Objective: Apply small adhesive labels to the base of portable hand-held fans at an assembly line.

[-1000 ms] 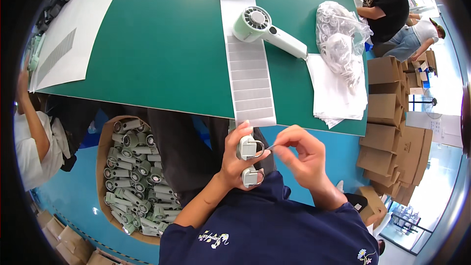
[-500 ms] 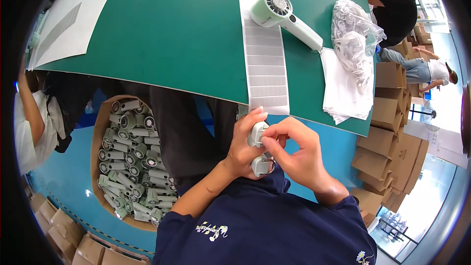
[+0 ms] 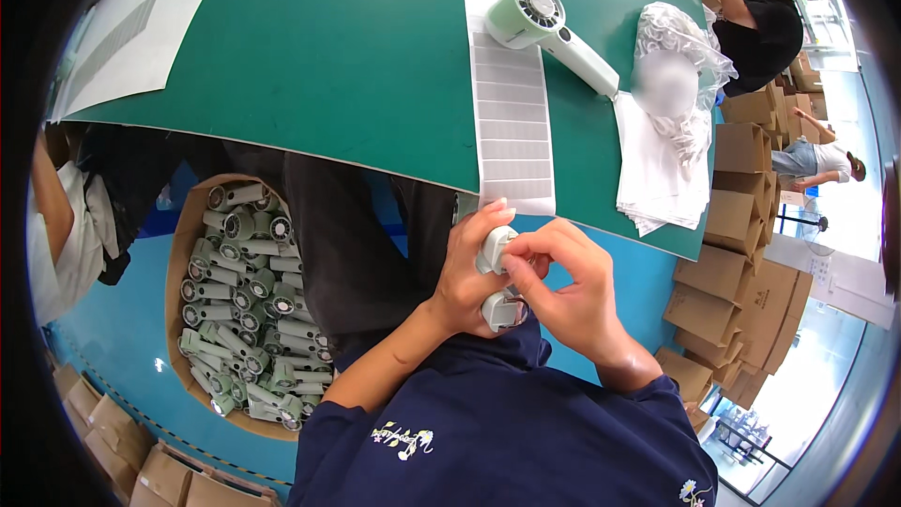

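Just in front of my body, below the table edge, my left hand point(image 3: 469, 272) is wrapped round two pale objects. They look like handheld fans seen from their handle ends: an upper fan point(image 3: 492, 250) and a lower fan point(image 3: 500, 312), with a thin dark loop at the lower one. My right hand point(image 3: 568, 286) is closed, thumb and forefinger pinched against the upper end; what lies between the fingertips is too small to make out. On the table lies another handheld fan point(image 3: 582, 60), pale green and white, its round head over a strip of grey labels point(image 3: 511, 122).
The green table point(image 3: 328, 56) spans the front. At its right are white papers point(image 3: 657, 188) and a plastic bag of white cords point(image 3: 699, 56). A carton point(image 3: 178, 319) of handheld fans stands at left. Brown cartons point(image 3: 713, 272) are stacked at right. A person point(image 3: 760, 33) is at far right.
Both hands keep nearly the same pose, the right still pinching at the upper fan. The view has shifted slightly. At far right the person in black has raised an arm.
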`<state>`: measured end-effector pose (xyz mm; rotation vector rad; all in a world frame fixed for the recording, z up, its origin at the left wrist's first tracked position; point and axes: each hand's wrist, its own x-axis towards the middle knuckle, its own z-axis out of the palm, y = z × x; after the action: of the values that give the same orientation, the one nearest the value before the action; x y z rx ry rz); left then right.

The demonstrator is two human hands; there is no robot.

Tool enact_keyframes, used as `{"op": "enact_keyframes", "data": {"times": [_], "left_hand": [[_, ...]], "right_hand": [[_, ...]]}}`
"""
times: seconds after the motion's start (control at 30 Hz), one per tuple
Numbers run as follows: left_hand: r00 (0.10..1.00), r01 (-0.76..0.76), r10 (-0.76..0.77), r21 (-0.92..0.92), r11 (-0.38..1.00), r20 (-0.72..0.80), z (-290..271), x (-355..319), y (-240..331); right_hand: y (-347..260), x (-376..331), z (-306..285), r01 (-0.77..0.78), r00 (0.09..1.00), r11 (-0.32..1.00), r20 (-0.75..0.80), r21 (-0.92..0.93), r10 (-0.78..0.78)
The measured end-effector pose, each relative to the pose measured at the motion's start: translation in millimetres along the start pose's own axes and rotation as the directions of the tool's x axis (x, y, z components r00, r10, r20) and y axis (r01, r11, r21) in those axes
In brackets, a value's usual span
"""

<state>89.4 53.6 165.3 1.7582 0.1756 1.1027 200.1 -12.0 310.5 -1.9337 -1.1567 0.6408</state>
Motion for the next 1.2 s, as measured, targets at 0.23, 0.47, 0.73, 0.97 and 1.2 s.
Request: {"op": "enact_keyframes", "data": {"times": [0.23, 0.47, 0.73, 0.97, 1.2], "left_hand": [[1.000, 0.005, -0.005, 0.007, 1.000, -0.005, 0.8, 0.1, 0.8], [1.000, 0.007, -0.007, -0.007, 1.000, -0.011, 1.9, 0.3, 0.7], [0.999, 0.022, -0.022, -0.004, 1.000, -0.024, 3.3, 0.8, 2.1], [1.000, -0.021, 0.021, 0.006, 1.000, -0.013, 1.2, 2.6, 3.5], [1.000, -0.017, 0.017, -0.005, 1.000, 0.012, -0.1, -1.4, -1.8]], "right_hand": [[0.2, -5.1, 6.7, 0.050, 0.996, 0.996, -0.073, -0.075, -0.055], [2.2, -8.9, 13.0, 0.122, 0.978, 0.972, -0.144, -0.202, -0.153], [2.1, -11.4, 20.3, 0.182, 0.946, 0.930, -0.200, -0.319, -0.254], [-5.2, -7.1, 16.4, 0.092, 0.972, 0.947, -0.179, -0.307, -0.152], [4.8, 0.1, 17.4, 0.010, 0.962, 0.997, -0.272, -0.082, -0.032]]}}
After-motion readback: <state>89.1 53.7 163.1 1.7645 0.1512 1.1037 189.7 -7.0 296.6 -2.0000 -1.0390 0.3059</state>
